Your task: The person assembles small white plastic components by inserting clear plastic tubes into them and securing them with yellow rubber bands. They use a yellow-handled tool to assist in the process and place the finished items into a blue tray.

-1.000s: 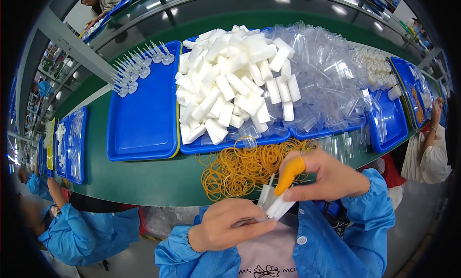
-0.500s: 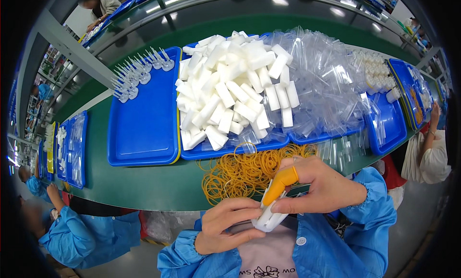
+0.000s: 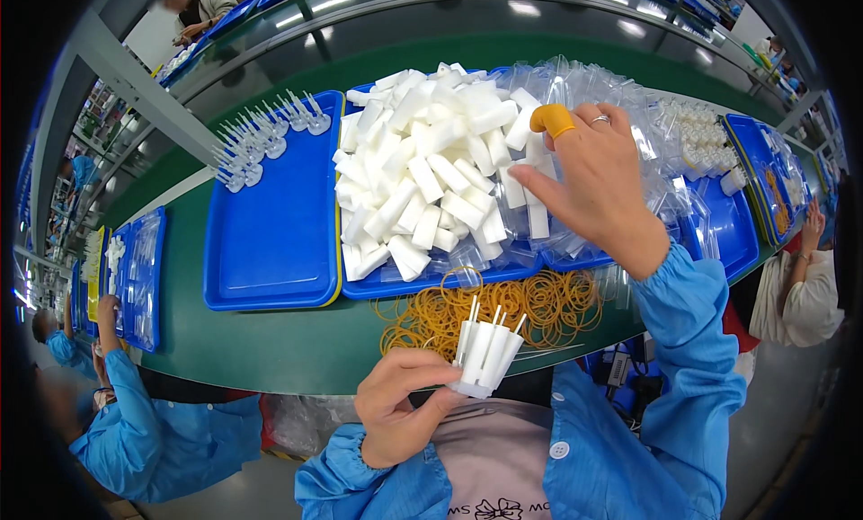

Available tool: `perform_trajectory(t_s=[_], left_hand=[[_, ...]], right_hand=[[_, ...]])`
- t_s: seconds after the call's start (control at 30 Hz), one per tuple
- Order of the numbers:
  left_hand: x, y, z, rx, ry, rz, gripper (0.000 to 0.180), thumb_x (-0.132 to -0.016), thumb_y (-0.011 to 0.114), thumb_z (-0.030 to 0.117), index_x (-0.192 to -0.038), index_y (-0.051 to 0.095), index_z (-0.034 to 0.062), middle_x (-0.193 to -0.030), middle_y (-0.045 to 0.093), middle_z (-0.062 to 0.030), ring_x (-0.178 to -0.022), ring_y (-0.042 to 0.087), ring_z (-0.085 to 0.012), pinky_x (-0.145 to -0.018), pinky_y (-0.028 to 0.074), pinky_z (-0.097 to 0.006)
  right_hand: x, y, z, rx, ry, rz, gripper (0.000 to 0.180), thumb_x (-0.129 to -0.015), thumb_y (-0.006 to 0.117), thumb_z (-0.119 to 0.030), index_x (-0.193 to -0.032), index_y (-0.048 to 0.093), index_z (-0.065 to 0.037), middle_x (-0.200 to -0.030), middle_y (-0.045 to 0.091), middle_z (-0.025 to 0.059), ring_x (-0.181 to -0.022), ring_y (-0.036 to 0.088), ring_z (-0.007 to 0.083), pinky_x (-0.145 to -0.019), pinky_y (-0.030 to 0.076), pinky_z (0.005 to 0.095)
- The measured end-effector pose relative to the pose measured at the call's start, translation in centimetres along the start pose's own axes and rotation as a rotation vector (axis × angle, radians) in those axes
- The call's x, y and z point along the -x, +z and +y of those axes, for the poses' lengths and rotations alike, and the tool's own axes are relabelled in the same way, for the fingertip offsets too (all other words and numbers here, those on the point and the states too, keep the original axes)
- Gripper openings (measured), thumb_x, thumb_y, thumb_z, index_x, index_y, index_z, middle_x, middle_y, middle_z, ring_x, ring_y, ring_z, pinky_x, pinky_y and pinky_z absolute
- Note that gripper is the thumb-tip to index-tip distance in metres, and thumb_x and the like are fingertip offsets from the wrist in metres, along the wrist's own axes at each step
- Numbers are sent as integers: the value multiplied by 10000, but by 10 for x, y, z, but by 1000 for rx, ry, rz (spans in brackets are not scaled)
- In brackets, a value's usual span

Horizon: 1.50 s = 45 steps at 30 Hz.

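My left hand (image 3: 397,408) is closed around the base of a white part with thin upright rods (image 3: 488,354), with white blocks standing among the rods. It is held in front of my chest, near the table's front edge. My right hand (image 3: 598,174), with an orange finger cot and a ring, reaches over the right side of the white foam block pile (image 3: 422,160). Its thumb and forefinger are apart, with nothing visible between them. Under and behind that hand lies a heap of clear plastic sleeves (image 3: 575,88).
Tangled yellow rubber bands (image 3: 422,318) lie before the trays. To the left, a blue tray (image 3: 270,241) carries several clear stemmed parts (image 3: 261,138) at its back edge. Farther right stands another blue tray (image 3: 730,219). A co-worker in a blue sleeve (image 3: 157,421) sits at left.
My right hand has let go of the white part and moved up and away to the foam pile. My left hand keeps the part, now upright with its rods pointing up.
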<state>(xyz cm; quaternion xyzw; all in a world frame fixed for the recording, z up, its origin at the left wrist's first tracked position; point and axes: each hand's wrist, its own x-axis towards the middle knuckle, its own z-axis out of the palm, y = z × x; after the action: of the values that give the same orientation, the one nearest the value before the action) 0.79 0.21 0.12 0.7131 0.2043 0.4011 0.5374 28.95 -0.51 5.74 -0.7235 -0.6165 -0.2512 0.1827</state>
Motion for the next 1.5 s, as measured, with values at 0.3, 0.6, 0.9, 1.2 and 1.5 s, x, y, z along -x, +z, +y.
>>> perform_trajectory(t_s=[0.3, 0.6, 0.9, 1.2, 1.5], left_hand=[[1, -3, 4, -69, 35, -29, 271, -673, 702, -81, -916, 705, 38, -872, 619, -91, -744, 591, -180, -650, 466, -268], [-5, 0, 6, -191, 319, -191, 394, -559, 674, -50, -925, 726, 89, -883, 625, -58, -732, 596, -211, -626, 465, -298], [-6, 1, 11, -242, 360, -258, 400, -546, 637, -87, -882, 732, 108, -892, 627, -56, -727, 580, -206, -627, 453, -301], [-6, 0, 14, -296, 381, -288, 421, -536, 673, -54, -909, 734, 134, -895, 632, -27, -737, 596, -201, -627, 457, -304], [-5, 4, 12, -317, 393, -248, 345, -554, 731, -5, -874, 735, 125, -867, 617, -41, -702, 605, -197, -593, 473, -285]], right_hand=[[4, -34, 7, -371, 115, 62, 117, -767, 638, -99, -838, 607, -11, -762, 598, 68, -792, 571, 194, -832, 413, 347], [37, -54, -16, -1436, 548, -594, 159, -806, 609, -83, -943, 576, -9, -891, 567, 26, -845, 520, 79, -755, 417, 226], [40, -51, -13, -1539, 696, -778, 139, -807, 622, -105, -914, 595, -20, -852, 612, 27, -796, 565, 81, -733, 437, 221], [43, -50, -11, -1591, 730, -799, 138, -802, 639, -115, -894, 600, -20, -834, 616, 25, -787, 569, 78, -730, 439, 217], [57, -58, -37, -1433, 303, -817, 115, -808, 655, -136, -860, 638, -34, -807, 631, 39, -790, 570, 128, -748, 432, 268]])
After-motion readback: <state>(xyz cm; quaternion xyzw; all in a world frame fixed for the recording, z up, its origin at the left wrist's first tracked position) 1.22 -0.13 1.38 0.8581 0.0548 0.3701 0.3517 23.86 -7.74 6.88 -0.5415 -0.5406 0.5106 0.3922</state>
